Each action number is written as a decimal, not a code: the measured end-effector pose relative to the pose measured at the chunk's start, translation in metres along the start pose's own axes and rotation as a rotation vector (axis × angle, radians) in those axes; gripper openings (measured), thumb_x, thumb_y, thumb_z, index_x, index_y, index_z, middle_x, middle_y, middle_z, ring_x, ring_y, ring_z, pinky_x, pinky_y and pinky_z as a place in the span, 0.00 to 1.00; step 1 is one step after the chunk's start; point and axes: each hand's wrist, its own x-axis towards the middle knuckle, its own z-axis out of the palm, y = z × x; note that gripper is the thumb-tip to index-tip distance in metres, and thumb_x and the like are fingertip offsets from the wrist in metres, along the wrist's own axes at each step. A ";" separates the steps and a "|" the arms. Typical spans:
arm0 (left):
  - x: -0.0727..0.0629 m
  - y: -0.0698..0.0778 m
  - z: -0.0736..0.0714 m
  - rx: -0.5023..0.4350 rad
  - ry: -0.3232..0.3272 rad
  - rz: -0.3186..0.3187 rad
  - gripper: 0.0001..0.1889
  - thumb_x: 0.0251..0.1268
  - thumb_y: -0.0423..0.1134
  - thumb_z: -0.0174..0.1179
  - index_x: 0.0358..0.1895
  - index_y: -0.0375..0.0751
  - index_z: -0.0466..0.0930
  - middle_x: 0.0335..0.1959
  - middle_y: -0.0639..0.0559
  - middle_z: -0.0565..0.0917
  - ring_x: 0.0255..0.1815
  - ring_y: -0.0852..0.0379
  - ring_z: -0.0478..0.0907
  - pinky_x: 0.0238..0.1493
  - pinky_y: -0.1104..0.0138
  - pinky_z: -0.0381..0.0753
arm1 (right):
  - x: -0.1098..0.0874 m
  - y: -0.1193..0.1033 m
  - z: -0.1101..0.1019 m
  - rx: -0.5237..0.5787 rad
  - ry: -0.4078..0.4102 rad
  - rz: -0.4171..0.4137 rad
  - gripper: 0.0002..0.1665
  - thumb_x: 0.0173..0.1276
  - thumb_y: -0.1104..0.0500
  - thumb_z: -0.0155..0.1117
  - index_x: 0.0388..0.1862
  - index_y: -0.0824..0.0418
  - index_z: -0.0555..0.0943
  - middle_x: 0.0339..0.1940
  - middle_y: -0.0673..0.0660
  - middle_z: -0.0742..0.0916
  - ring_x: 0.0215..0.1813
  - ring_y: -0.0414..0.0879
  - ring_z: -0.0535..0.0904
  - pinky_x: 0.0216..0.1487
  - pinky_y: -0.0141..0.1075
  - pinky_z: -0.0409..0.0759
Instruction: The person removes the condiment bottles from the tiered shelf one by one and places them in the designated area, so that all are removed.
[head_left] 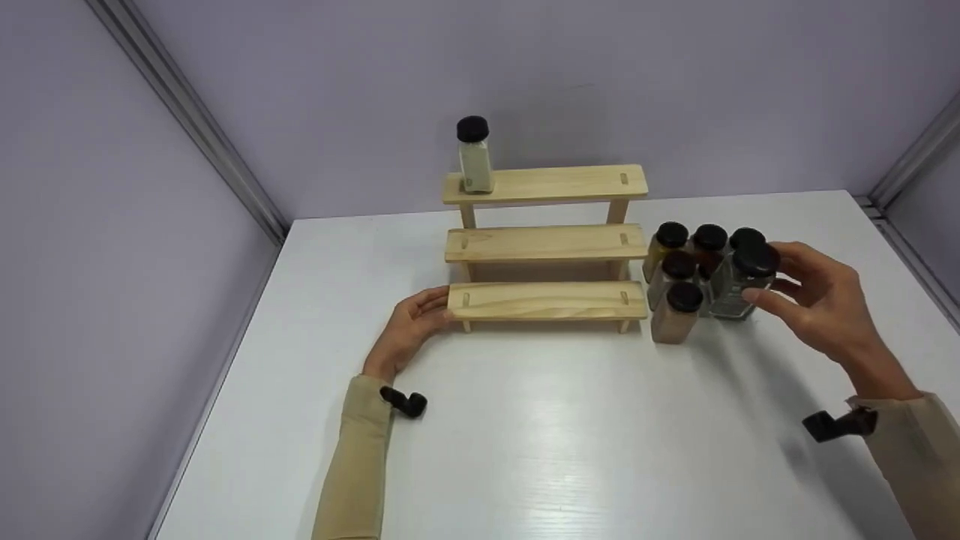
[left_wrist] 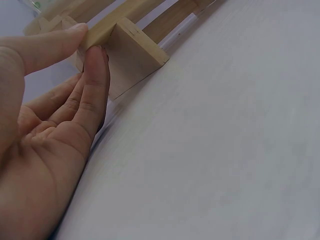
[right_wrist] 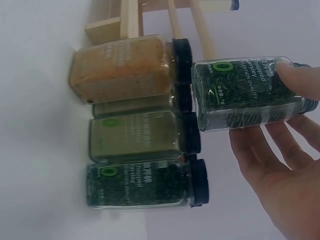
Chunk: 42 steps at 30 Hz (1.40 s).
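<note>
A spice jar of chopped parsley (right_wrist: 237,95), glass with a black cap, is held by my right hand (head_left: 829,311) between thumb and fingers. In the right wrist view it is raised above the caps of the standing jars. My left hand (head_left: 409,330) pinches the left end of the lowest shelf of a three-tier wooden rack (head_left: 547,301), thumb above and a finger beneath, as the left wrist view shows. On the top shelf's left end stands one jar of pale contents (head_left: 476,166).
Several black-capped spice jars stand grouped right of the rack, among them an orange-brown one (right_wrist: 120,67), a cumin powder jar (right_wrist: 135,136) and another green-filled jar (right_wrist: 140,184). The white table (head_left: 510,435) backs onto a pale wall (head_left: 720,97).
</note>
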 end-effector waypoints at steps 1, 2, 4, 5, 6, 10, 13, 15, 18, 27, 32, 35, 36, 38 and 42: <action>0.000 0.000 0.000 -0.001 0.000 0.002 0.31 0.78 0.33 0.64 0.79 0.32 0.67 0.75 0.34 0.75 0.70 0.48 0.80 0.68 0.64 0.82 | -0.001 0.001 0.000 -0.003 0.003 0.007 0.34 0.55 0.92 0.64 0.63 0.84 0.77 0.55 0.58 0.89 0.57 0.44 0.86 0.55 0.26 0.86; 0.000 0.000 0.000 -0.007 0.001 0.003 0.31 0.78 0.32 0.64 0.79 0.32 0.67 0.75 0.34 0.75 0.70 0.48 0.80 0.68 0.63 0.82 | -0.003 0.002 0.001 -0.010 0.002 0.017 0.34 0.55 0.91 0.64 0.64 0.85 0.76 0.55 0.57 0.89 0.57 0.43 0.86 0.56 0.26 0.86; 0.000 -0.001 0.000 -0.015 0.000 0.007 0.30 0.78 0.32 0.63 0.79 0.32 0.68 0.74 0.34 0.76 0.69 0.48 0.80 0.69 0.63 0.82 | -0.005 0.003 0.001 -0.031 0.000 0.044 0.34 0.55 0.91 0.65 0.64 0.84 0.76 0.55 0.55 0.89 0.57 0.43 0.86 0.56 0.26 0.86; 0.000 -0.001 0.000 -0.018 -0.003 0.007 0.30 0.78 0.32 0.63 0.79 0.31 0.68 0.74 0.33 0.75 0.69 0.48 0.80 0.69 0.62 0.82 | -0.006 0.004 0.002 -0.032 0.001 0.050 0.34 0.56 0.90 0.65 0.64 0.84 0.76 0.54 0.56 0.89 0.57 0.43 0.86 0.56 0.27 0.86; 0.000 -0.001 0.000 -0.018 -0.003 0.007 0.30 0.78 0.32 0.63 0.79 0.31 0.68 0.74 0.34 0.76 0.69 0.48 0.80 0.69 0.62 0.82 | -0.007 0.005 0.002 -0.038 0.003 0.055 0.34 0.56 0.90 0.65 0.64 0.84 0.76 0.54 0.56 0.89 0.57 0.43 0.86 0.55 0.27 0.86; 0.000 -0.001 0.000 -0.017 -0.005 0.007 0.31 0.78 0.32 0.63 0.79 0.31 0.67 0.75 0.33 0.75 0.68 0.49 0.81 0.68 0.63 0.83 | -0.010 0.011 0.004 -0.032 0.019 0.047 0.33 0.55 0.91 0.65 0.63 0.84 0.77 0.54 0.58 0.89 0.56 0.44 0.86 0.54 0.26 0.86; -0.001 0.000 0.000 -0.028 -0.009 0.013 0.31 0.78 0.32 0.63 0.79 0.31 0.66 0.75 0.33 0.75 0.67 0.50 0.81 0.68 0.63 0.83 | -0.013 0.014 0.004 -0.039 0.025 0.034 0.34 0.55 0.91 0.65 0.63 0.84 0.77 0.55 0.57 0.89 0.57 0.43 0.87 0.55 0.25 0.86; -0.001 0.000 0.000 -0.038 -0.012 0.019 0.31 0.78 0.31 0.63 0.79 0.30 0.66 0.75 0.32 0.74 0.67 0.51 0.81 0.68 0.63 0.83 | -0.014 0.016 0.004 -0.048 0.030 0.037 0.35 0.55 0.92 0.64 0.64 0.84 0.77 0.56 0.56 0.89 0.57 0.43 0.87 0.55 0.25 0.86; -0.001 0.000 0.000 -0.042 -0.014 0.024 0.30 0.78 0.31 0.62 0.79 0.30 0.67 0.75 0.32 0.74 0.66 0.52 0.81 0.68 0.62 0.83 | -0.017 0.018 0.004 -0.059 0.041 0.055 0.34 0.55 0.91 0.64 0.63 0.84 0.77 0.55 0.56 0.89 0.56 0.42 0.87 0.55 0.25 0.86; 0.001 0.001 0.000 -0.022 -0.007 0.023 0.29 0.79 0.30 0.62 0.78 0.31 0.68 0.74 0.33 0.75 0.67 0.51 0.81 0.67 0.63 0.83 | -0.025 0.028 0.005 -0.137 0.071 0.131 0.34 0.55 0.90 0.68 0.63 0.81 0.78 0.53 0.52 0.89 0.54 0.40 0.86 0.55 0.25 0.86; 0.000 0.001 0.001 -0.025 -0.006 0.016 0.30 0.78 0.31 0.64 0.78 0.31 0.68 0.74 0.33 0.76 0.68 0.50 0.81 0.68 0.63 0.83 | -0.030 0.035 0.007 -0.187 0.072 0.152 0.35 0.55 0.89 0.69 0.64 0.81 0.78 0.53 0.49 0.89 0.55 0.38 0.86 0.56 0.24 0.86; 0.000 0.001 0.001 -0.023 -0.009 0.013 0.30 0.77 0.31 0.64 0.78 0.31 0.68 0.74 0.33 0.75 0.68 0.50 0.81 0.68 0.63 0.83 | -0.034 0.039 0.007 -0.226 0.063 0.156 0.35 0.56 0.88 0.70 0.64 0.80 0.78 0.54 0.47 0.88 0.56 0.36 0.86 0.56 0.24 0.85; 0.000 0.001 0.001 -0.026 -0.008 0.012 0.30 0.77 0.31 0.64 0.78 0.31 0.68 0.74 0.33 0.75 0.68 0.50 0.81 0.68 0.63 0.83 | -0.035 0.039 0.007 -0.235 0.059 0.156 0.35 0.56 0.88 0.70 0.65 0.79 0.78 0.54 0.47 0.88 0.56 0.35 0.86 0.56 0.24 0.86; -0.001 0.001 0.001 -0.027 -0.007 0.012 0.30 0.77 0.31 0.64 0.78 0.30 0.68 0.74 0.33 0.75 0.67 0.50 0.81 0.68 0.63 0.83 | -0.037 0.041 0.008 -0.254 0.050 0.157 0.35 0.56 0.87 0.71 0.65 0.79 0.78 0.55 0.45 0.87 0.56 0.34 0.86 0.56 0.24 0.85; -0.001 -0.001 0.001 -0.030 -0.009 0.011 0.31 0.77 0.31 0.63 0.79 0.29 0.67 0.75 0.32 0.74 0.67 0.51 0.81 0.67 0.64 0.83 | -0.039 0.044 0.008 -0.246 0.049 0.168 0.35 0.57 0.87 0.71 0.65 0.79 0.77 0.56 0.44 0.87 0.57 0.34 0.86 0.57 0.24 0.85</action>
